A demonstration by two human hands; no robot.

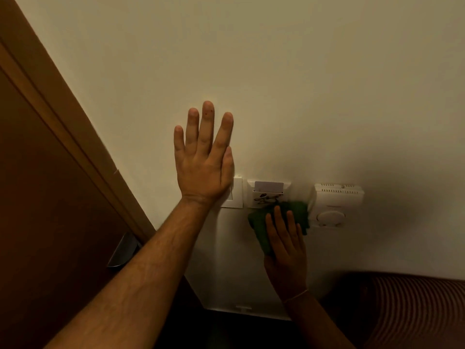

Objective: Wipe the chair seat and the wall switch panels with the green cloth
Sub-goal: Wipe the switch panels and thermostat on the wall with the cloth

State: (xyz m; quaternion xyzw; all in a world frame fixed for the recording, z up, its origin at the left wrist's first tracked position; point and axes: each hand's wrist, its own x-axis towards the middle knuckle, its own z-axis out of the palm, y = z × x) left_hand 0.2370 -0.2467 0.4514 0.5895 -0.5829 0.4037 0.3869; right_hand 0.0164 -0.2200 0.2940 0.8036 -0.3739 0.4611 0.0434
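Seen from the head camera, the green cloth (261, 229) is pressed to the wall (276, 71) under the right hand (285, 245), its fingers laid flat, just below the key-card holder (268, 191). The left hand (203, 162) is spread flat and empty on the wall, overlapping the switch panel (236, 195).

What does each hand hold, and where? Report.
Left hand: nothing, flat on the wall. Right hand presses the cloth at its middle, fingers straight; no grip shows.

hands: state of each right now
Left hand: open, flat on the wall.
Right hand: open, fingers pressing the green cloth against the wall.
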